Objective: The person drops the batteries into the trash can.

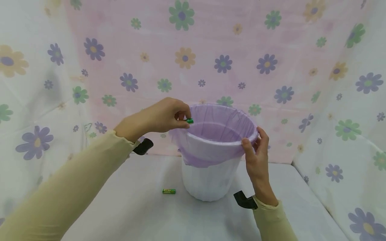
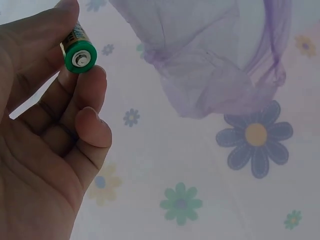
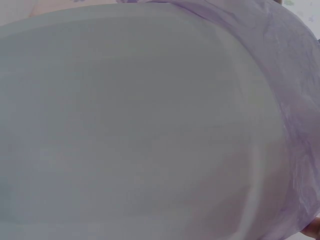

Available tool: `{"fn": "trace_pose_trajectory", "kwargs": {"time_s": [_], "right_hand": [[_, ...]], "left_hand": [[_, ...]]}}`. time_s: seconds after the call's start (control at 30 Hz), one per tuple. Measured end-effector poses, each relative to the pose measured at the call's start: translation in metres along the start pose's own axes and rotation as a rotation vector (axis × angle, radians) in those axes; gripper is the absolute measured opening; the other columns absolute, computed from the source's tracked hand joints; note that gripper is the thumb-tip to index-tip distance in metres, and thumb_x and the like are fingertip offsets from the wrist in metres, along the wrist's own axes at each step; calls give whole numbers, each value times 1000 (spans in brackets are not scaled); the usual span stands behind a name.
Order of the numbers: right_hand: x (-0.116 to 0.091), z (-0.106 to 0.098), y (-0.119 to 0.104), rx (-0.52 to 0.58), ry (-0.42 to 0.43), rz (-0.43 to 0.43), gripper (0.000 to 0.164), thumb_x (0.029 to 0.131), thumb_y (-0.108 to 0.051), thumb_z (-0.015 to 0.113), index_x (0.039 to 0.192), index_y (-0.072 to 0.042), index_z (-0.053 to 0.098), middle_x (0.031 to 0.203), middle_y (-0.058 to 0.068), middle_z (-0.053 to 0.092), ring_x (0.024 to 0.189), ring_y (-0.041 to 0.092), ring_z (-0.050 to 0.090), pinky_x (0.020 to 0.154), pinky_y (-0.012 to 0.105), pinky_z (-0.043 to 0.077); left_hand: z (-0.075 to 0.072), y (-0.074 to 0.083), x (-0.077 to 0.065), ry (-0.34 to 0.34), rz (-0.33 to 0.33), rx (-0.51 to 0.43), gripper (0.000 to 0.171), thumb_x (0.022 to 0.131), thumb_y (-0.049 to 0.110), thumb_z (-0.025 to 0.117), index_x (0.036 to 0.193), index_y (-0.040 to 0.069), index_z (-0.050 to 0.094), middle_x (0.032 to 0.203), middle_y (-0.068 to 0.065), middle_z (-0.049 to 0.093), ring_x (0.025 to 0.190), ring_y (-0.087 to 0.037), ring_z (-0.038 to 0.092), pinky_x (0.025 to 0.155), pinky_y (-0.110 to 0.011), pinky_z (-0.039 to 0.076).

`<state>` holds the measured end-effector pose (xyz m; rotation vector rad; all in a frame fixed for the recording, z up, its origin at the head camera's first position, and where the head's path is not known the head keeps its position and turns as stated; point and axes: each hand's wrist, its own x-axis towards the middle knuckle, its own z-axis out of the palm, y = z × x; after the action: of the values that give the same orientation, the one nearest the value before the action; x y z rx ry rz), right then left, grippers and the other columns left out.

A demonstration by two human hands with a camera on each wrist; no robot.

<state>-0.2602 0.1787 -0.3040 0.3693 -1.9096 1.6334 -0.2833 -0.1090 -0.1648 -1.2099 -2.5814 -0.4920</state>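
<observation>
A white waste bin [image 1: 208,182] stands upright, lined with a thin purple bag [image 1: 211,152] folded over its rim. At the rim's left side, my left hand [image 1: 164,115] pinches a green battery [image 1: 189,121] between thumb and fingers. Its green end and metal tip face the camera in the left wrist view, where the bag's loose edge [image 2: 210,85] hangs nearby. My right hand [image 1: 258,159] grips the bin's right rim through the bag, thumb on the near side. The bin's white wall [image 3: 135,120] fills most of the right wrist view.
A second battery [image 1: 169,191], green and gold, lies on the white tabletop [image 1: 135,214] left of the bin's base. Flower-patterned cloth [image 1: 126,43] hangs behind and on both sides. Each wrist carries a black mount [image 1: 245,201].
</observation>
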Motion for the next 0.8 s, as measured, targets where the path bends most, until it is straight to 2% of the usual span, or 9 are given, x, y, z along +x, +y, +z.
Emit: {"fn": "trace_pose_trajectory", "kwargs": {"time_s": [0.3, 0.6, 0.73, 0.8], "right_hand": [[0, 1, 1, 19, 1, -11, 59, 89, -25, 54, 139, -25, 22, 124, 15, 40, 105, 19, 45, 86, 31, 39], [-1, 0, 1, 6, -1, 8, 61, 89, -26, 53, 140, -25, 20, 127, 12, 39, 108, 19, 44, 89, 36, 38], [0, 0, 1, 4, 0, 3, 61, 88, -27, 54, 140, -25, 21, 128, 12, 39, 109, 19, 43, 90, 41, 38], [0, -1, 1, -5, 2, 2, 61, 88, -28, 54, 139, -26, 22, 128, 11, 39, 110, 20, 43, 91, 43, 37]], "left_hand": [[16, 2, 30, -12, 0, -28, 9, 80, 21, 69, 83, 16, 64, 69, 0, 52, 66, -13, 45, 62, -26, 39], [38, 5, 57, -46, -14, -51, 9, 79, 23, 70, 82, 16, 64, 70, -1, 51, 68, -13, 45, 62, -25, 38], [45, 4, 67, -39, -9, -62, 9, 78, 24, 70, 82, 17, 65, 70, 0, 52, 73, -13, 44, 66, -26, 37], [50, 2, 71, -32, 5, -65, 10, 78, 24, 71, 81, 17, 65, 69, 0, 52, 73, -13, 44, 74, -27, 36]]}}
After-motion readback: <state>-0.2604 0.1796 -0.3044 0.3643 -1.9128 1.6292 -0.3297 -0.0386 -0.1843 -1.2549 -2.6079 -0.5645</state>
